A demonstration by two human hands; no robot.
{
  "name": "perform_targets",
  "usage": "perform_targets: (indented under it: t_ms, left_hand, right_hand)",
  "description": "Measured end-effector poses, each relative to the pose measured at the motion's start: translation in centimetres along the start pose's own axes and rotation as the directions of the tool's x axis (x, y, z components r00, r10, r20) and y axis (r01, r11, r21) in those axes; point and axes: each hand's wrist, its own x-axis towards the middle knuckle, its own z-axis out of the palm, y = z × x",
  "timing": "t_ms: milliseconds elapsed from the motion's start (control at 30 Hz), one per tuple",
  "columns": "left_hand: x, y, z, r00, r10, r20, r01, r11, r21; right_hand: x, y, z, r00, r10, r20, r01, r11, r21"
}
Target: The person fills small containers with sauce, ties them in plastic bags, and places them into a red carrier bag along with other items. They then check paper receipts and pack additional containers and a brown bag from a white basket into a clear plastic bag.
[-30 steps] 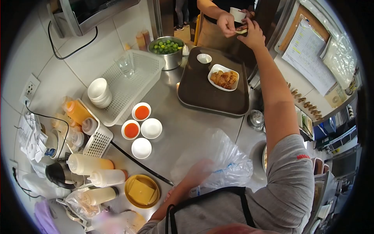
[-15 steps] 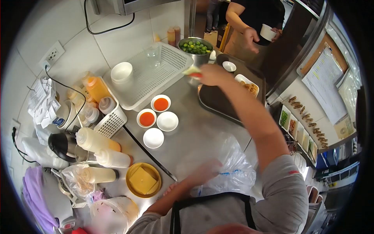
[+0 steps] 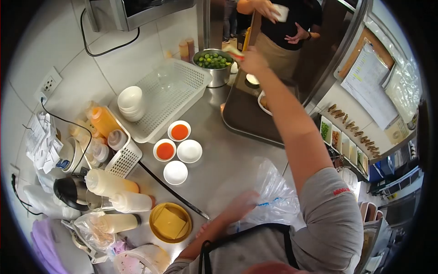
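My right hand [image 3: 254, 62] reaches out over the far side of the brown tray [image 3: 244, 109], closed on a small pale item with a red part [image 3: 234, 53]; blur hides its exact kind. Below it on the tray are a small white bowl [image 3: 252, 80] and a white dish of browned food [image 3: 263, 103], partly covered by my forearm. My left hand [image 3: 246, 202] is blurred beside a clear plastic bag [image 3: 273, 196] at the counter's near side; its fingers cannot be made out. Two small bowls of orange-red sauce [image 3: 179, 132] stand by two white bowls [image 3: 189, 151].
Behind the tray, a co-worker's hand [image 3: 267, 10] holds a white container [image 3: 280, 13]. A metal pot of green citrus [image 3: 220, 76] stands beside a perforated white basket [image 3: 182, 98] with stacked bowls. Squeeze bottles [image 3: 109, 182] and a yellow bowl [image 3: 156, 233] are at left.
My right hand has moved farther out and up with the pale item. The co-worker's container has shifted left and up. The camera view has shifted slightly.
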Motion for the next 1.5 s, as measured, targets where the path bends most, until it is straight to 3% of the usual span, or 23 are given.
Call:
perform_targets:
  t_ms: [67,100,200,333,433,500,533,600,633,700,733,833,900,933,1000,1100,1133,1200,1300,1367,1400,1467,1500]
  left_hand:
    - [0.2,-0.7,0.2,0.996,0.086,-0.031,-0.085,0.995,0.054]
    - [0.3,-0.8,0.2,0.99,0.132,-0.046,-0.128,0.988,0.084]
    - [0.2,-0.3,0.1,1.0,-0.005,-0.019,0.006,0.999,0.032]
    - [0.2,0.2,-0.1,0.999,-0.032,-0.024,0.035,0.994,0.105]
    - [0.4,-0.8,-0.3,1.0,0.011,-0.026,-0.008,0.993,0.118]
    - [0.3,-1.3,-0.1,0.999,0.028,-0.031,-0.024,0.995,0.095]
    - [0.4,-2.1,0.0,0.999,0.039,-0.023,-0.038,0.998,0.041]
    - [0.6,-4.1,-0.1,0.998,0.047,-0.051,-0.051,0.995,-0.081]
    - [0.6,-4.9,0.0,0.996,0.042,-0.075,-0.052,0.988,-0.144]
    - [0.9,-5.0,-0.1,0.978,0.037,-0.206,-0.088,0.966,-0.243]
    - [0.9,-4.8,0.0,0.953,0.057,-0.299,-0.14,0.954,-0.265]
    - [-1.5,1.7,0.2,0.78,0.156,-0.606,-0.412,0.857,-0.31]
    - [-2.8,4.9,0.6,0.503,0.483,-0.717,-0.717,0.697,-0.033]
    - [-3.8,5.3,0.9,0.512,0.479,-0.713,-0.678,0.735,0.008]
    - [-5.4,4.8,2.2,0.535,0.387,-0.751,-0.535,0.843,0.053]
    - [-9.3,4.9,4.5,0.483,0.4,-0.779,-0.473,0.868,0.153]
    - [-10.8,5.9,5.1,0.485,0.419,-0.767,-0.454,0.871,0.188]
    - [-14.5,6.7,6.8,0.384,0.388,-0.838,-0.376,0.895,0.241]
    - [-18.7,7.0,8.6,0.257,0.396,-0.881,-0.348,0.889,0.298]
    - [-24.2,8.4,11.0,0.347,0.125,-0.929,-0.276,0.961,0.026]
    - [-26.6,8.5,11.5,0.065,0.512,-0.857,0.023,0.858,0.514]
    - [-33.9,10.8,13.2,-0.116,0.665,-0.738,0.491,0.684,0.539]
    - [-36.9,11.7,14.3,-0.329,0.556,-0.763,0.477,0.795,0.374]
  right_hand:
    - [-1.2,2.7,-3.8,0.991,0.124,0.042,-0.123,0.992,-0.02]
    - [-1.0,4.8,-4.1,0.995,0.091,-0.031,-0.091,0.996,-0.004]
    - [0.3,8.8,-6.0,0.988,0.027,-0.152,-0.03,0.999,-0.02]
    - [0.4,8.5,-9.6,0.968,-0.008,-0.249,0.02,0.999,0.044]
    - [-1.2,6.0,-11.5,0.997,0.021,-0.074,0.001,0.961,0.278]
    - [-2.3,5.3,-9.0,0.994,-0.023,-0.107,0.067,0.899,0.433]
    - [-5.0,3.1,-9.7,0.997,0.039,0.06,-0.064,0.859,0.509]
    - [-8.8,1.3,-6.4,0.987,-0.055,0.149,-0.073,0.68,0.73]
    - [-11.8,-0.3,-6.1,0.95,-0.105,0.293,-0.181,0.578,0.796]
    - [-17.6,-4.4,-7.5,0.909,-0.172,0.38,-0.212,0.594,0.776]
    - [-19.7,-5.4,-7.8,0.826,-0.339,0.451,-0.222,0.539,0.812]
    - [-25.7,-7.6,-9.3,0.702,-0.5,0.507,-0.158,0.585,0.795]
    - [-29.0,-8.7,-10.6,0.613,-0.589,0.527,0.006,0.67,0.742]
    - [-30.4,-9.4,-11.4,0.584,-0.629,0.514,0.117,0.691,0.713]
    - [-32.6,-10.4,-12.3,0.461,-0.674,0.577,0.143,0.698,0.701]
    - [-36.4,-12.2,-13.4,0.482,-0.774,0.411,-0.027,0.456,0.89]
    - [-37.4,-12.7,-13.2,0.474,-0.786,0.397,-0.157,0.368,0.917]
    - [-39.5,-13.8,-12.6,0.456,-0.805,0.38,-0.414,0.186,0.891]
    - [-42.2,-16.9,-13.2,0.329,-0.898,0.293,-0.413,0.142,0.899]
    - [-43.4,-18.9,-13.3,0.206,-0.938,0.28,-0.358,0.194,0.913]
    - [-44.0,-19.7,-13.6,0.192,-0.934,0.301,-0.385,0.21,0.899]
    - [-45.5,-21.3,-14.3,0.174,-0.921,0.347,-0.449,0.24,0.861]
    - [-46.1,-22.4,-15.3,0.179,-0.88,0.44,-0.495,0.306,0.813]
